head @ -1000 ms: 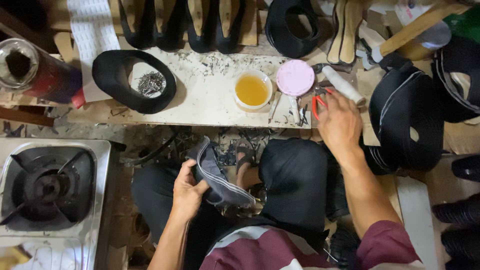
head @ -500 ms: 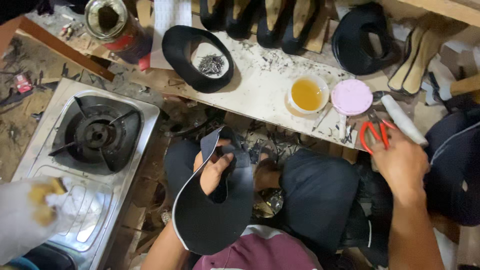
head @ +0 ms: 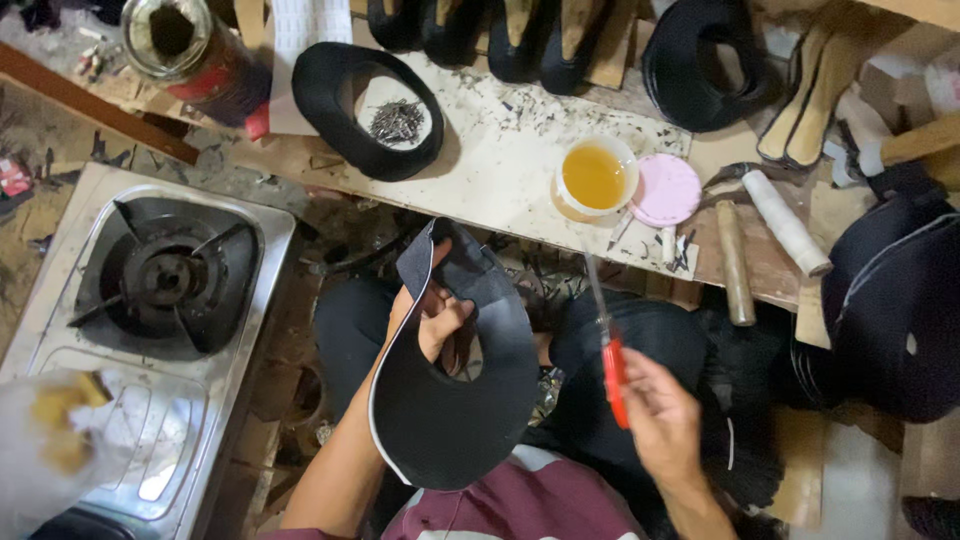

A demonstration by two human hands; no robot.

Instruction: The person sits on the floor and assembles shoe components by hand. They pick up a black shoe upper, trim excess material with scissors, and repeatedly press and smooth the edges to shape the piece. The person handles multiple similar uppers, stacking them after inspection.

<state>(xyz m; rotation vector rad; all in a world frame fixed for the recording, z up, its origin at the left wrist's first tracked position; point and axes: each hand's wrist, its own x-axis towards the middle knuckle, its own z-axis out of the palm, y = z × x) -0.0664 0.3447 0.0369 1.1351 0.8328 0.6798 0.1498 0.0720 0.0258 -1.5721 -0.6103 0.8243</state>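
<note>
My left hand (head: 432,315) holds a black shoe upper (head: 455,400), a curved flat piece with a white edge, raised over my lap. My right hand (head: 660,420) grips red-handled scissors (head: 608,345), blades pointing up toward the bench. The scissors sit just right of the shoe upper without touching it. On the white bench (head: 500,160) ahead stand a cup of yellow glue (head: 594,177) and a pink lid (head: 667,190).
A gas stove (head: 150,290) stands at the left. A black shoe upper holding small nails (head: 398,120) lies on the bench. A hammer (head: 735,255), a white roll (head: 785,222), a jar (head: 185,45) and several black shoe pieces line the bench and right side.
My right hand has lifted the red scissors off the bench and brought them toward my lap. My left hand has raised the shoe upper. The view has shifted left.
</note>
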